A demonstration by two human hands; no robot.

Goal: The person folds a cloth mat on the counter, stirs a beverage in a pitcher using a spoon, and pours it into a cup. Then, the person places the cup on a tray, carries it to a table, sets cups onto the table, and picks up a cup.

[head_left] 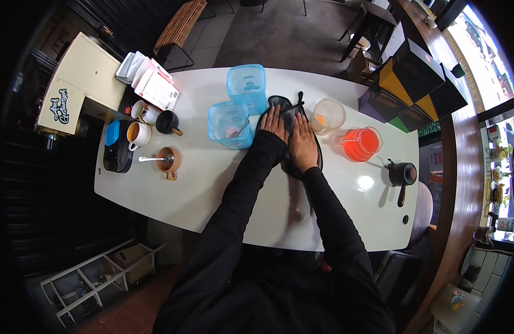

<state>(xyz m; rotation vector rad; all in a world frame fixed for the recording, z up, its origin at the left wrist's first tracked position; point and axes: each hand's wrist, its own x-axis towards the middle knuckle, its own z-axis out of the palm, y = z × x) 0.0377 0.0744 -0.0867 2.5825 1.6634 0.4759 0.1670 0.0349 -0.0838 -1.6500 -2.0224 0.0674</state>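
A dark, soft-looking black piece (293,166) with a thin strap or knob at its far end lies flat on the white table; I cannot make out its exact kind. My left hand (274,123) rests palm down on its upper left part, fingers stretched out. Beside it, my right hand (303,143) presses flat on the right part, its fingers also straight. Just left stand two blue translucent containers, the nearer one (228,125) with a spoon inside and the farther one (247,83). To the right are a clear plastic tub (328,116) and a jug of red liquid (360,145).
On the left of the white table (212,192) are a brown cup with a spoon (169,161), a white mug (139,134), a black cup (168,122) and a black case (118,150). A black pot (402,173) stands right, with dark boxes (404,89) behind.
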